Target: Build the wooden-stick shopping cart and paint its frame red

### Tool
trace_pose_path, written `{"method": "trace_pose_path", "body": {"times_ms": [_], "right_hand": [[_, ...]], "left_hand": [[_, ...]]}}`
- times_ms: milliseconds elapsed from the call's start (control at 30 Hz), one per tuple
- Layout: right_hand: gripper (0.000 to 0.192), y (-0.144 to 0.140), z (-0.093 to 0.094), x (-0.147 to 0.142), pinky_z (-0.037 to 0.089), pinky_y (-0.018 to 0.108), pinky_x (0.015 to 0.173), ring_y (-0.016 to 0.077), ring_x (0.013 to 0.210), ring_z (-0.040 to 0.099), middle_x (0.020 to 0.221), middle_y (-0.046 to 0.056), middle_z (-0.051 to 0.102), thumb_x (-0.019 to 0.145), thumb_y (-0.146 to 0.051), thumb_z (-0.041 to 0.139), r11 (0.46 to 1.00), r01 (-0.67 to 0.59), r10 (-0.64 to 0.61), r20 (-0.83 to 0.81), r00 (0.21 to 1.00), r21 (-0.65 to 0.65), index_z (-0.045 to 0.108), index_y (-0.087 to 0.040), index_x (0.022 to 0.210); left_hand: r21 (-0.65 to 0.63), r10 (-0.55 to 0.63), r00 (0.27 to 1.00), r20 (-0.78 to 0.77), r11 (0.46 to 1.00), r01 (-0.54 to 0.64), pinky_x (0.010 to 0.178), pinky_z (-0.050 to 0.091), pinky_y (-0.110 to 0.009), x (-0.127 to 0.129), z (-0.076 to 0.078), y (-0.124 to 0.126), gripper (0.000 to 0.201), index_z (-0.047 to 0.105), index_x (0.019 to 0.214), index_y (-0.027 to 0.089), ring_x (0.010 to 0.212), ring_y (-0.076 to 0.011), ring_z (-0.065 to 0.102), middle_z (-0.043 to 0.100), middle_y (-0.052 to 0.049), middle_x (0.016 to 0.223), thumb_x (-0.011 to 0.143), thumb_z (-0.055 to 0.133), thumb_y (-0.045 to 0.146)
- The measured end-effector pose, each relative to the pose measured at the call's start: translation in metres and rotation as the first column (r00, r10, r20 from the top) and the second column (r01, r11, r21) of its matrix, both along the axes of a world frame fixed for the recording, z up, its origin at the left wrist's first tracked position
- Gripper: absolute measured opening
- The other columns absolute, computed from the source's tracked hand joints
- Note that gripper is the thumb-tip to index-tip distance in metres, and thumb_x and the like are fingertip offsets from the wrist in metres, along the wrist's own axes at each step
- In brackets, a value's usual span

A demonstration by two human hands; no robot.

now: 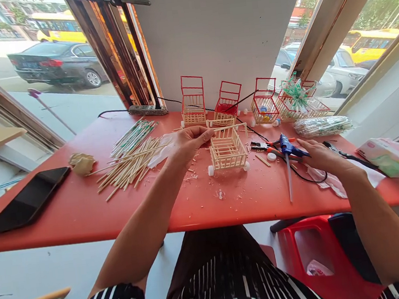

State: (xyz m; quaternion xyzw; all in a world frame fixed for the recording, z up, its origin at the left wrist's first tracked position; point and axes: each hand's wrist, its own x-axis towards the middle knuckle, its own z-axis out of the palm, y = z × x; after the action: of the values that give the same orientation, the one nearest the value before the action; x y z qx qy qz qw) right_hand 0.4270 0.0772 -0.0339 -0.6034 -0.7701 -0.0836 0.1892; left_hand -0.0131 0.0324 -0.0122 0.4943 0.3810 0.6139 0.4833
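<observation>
A small wooden-stick cart (227,152) with white bottle-cap wheels stands in the middle of the red table (84,215). My left hand (188,143) pinches a thin wooden stick (228,127) and holds it across the cart's top rim. My right hand (317,154) rests on the table to the right, fingers around the handle of a blue glue gun (287,148), whose glue stick points toward me.
A pile of wooden sticks (129,167) and green-striped sticks (133,135) lies left of the cart. A black tablet (27,200) is at the far left. Several red-framed carts (228,100) line the back wall. Pliers (262,146), tissue pack (391,156), power strip (148,109).
</observation>
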Motion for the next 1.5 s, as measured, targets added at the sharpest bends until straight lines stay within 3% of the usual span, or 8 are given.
{"method": "trace_pose_path", "body": {"times_ms": [100, 233, 367, 467, 767, 967, 1200, 1500], "right_hand": [[0.036, -0.019, 0.027, -0.031, 0.048, 0.061, 0.108, 0.0411, 0.128, 0.065, 0.132, 0.017, 0.071, 0.091, -0.030, 0.064, 1.000, 0.009, -0.009, 0.006, 1.000, 0.005, 0.071, -0.024, 0.126], [0.039, -0.042, 0.057, -0.108, 0.054, 0.047, 0.100, 0.0292, 0.111, 0.072, 0.118, 0.010, 0.078, 0.105, -0.049, 0.046, 0.984, -0.176, 0.176, -0.296, 0.939, 0.029, 0.075, -0.025, 0.113], [0.050, -0.041, 0.056, -0.171, 0.053, 0.031, 0.076, 0.0185, 0.079, 0.070, 0.086, 0.006, 0.077, 0.101, -0.064, 0.050, 0.929, -0.366, 0.336, -0.540, 0.771, 0.056, 0.074, -0.021, 0.089], [0.051, -0.031, 0.045, -0.193, 0.048, 0.028, 0.066, 0.0148, 0.068, 0.062, 0.076, 0.004, 0.073, 0.095, -0.067, 0.060, 0.918, -0.387, 0.352, -0.624, 0.697, 0.086, 0.072, -0.020, 0.080], [0.050, -0.022, 0.028, -0.201, 0.053, 0.029, 0.070, 0.0147, 0.071, 0.062, 0.079, 0.004, 0.074, 0.082, -0.072, 0.072, 0.905, -0.418, 0.295, -0.827, 0.478, 0.081, 0.073, -0.022, 0.076], [0.051, -0.019, 0.019, -0.200, 0.054, 0.030, 0.071, 0.0151, 0.071, 0.063, 0.079, 0.004, 0.075, 0.080, -0.072, 0.074, 0.904, -0.421, 0.276, -0.846, 0.456, 0.068, 0.076, -0.022, 0.077], [0.043, -0.021, 0.014, -0.201, 0.051, 0.028, 0.065, 0.0124, 0.065, 0.058, 0.074, 0.003, 0.072, 0.085, -0.063, 0.073, 0.900, -0.433, 0.271, -0.843, 0.465, 0.051, 0.080, -0.021, 0.079], [0.054, -0.021, 0.015, -0.204, 0.051, 0.028, 0.059, 0.0111, 0.059, 0.055, 0.071, 0.003, 0.070, 0.076, -0.074, 0.078, 0.886, -0.464, 0.220, -0.893, 0.392, 0.015, 0.078, -0.020, 0.074]], "left_hand": [[0.018, -0.015, 1.000, -0.016, 1.000, 0.015, 0.063, 0.050, -0.026, 0.000, -0.003, 0.001, 0.039, 0.077, 0.072, 0.015, 0.060, -0.0104, 0.058, 0.066, -0.002, 0.063, 0.063, 0.096, 0.048], [0.041, -0.038, 0.998, -0.058, 0.998, 0.041, 0.063, 0.050, -0.026, 0.001, -0.006, 0.001, 0.038, 0.078, 0.073, 0.015, 0.061, -0.0107, 0.057, 0.066, -0.003, 0.065, 0.065, 0.094, 0.050], [0.037, -0.046, 0.995, -0.094, 0.998, 0.050, 0.064, 0.049, -0.027, 0.003, -0.005, -0.001, 0.041, 0.078, 0.072, 0.015, 0.062, -0.0112, 0.057, 0.066, -0.003, 0.065, 0.065, 0.093, 0.053], [0.040, -0.030, 0.993, -0.111, 0.999, 0.035, 0.063, 0.049, -0.026, 0.005, -0.001, -0.003, 0.041, 0.078, 0.071, 0.015, 0.061, -0.0108, 0.056, 0.066, -0.002, 0.064, 0.064, 0.094, 0.052], [-0.017, -0.091, 0.995, -0.034, 0.996, 0.091, 0.065, 0.052, -0.026, 0.005, 0.000, -0.002, 0.052, 0.074, 0.074, 0.015, 0.069, -0.0139, 0.065, 0.073, -0.007, 0.075, 0.074, 0.084, 0.067], [0.026, 0.001, 0.990, -0.143, 1.000, 0.003, 0.071, 0.053, -0.028, 0.007, -0.003, 0.000, 0.040, 0.078, 0.080, 0.015, 0.072, -0.0150, 0.067, 0.076, -0.005, 0.075, 0.063, 0.096, 0.046], [0.117, 0.105, 0.981, -0.162, 0.989, -0.086, 0.072, 0.054, -0.030, 0.008, -0.006, 0.000, 0.031, 0.079, 0.075, 0.017, 0.068, -0.0146, 0.065, 0.075, -0.004, 0.070, 0.067, 0.092, 0.044], [0.113, 0.146, 0.968, -0.203, 0.986, -0.125, 0.072, 0.055, -0.030, 0.010, -0.003, -0.002, 0.027, 0.079, 0.072, 0.018, 0.068, -0.0161, 0.066, 0.075, -0.004, 0.068, 0.067, 0.092, 0.041]]}}
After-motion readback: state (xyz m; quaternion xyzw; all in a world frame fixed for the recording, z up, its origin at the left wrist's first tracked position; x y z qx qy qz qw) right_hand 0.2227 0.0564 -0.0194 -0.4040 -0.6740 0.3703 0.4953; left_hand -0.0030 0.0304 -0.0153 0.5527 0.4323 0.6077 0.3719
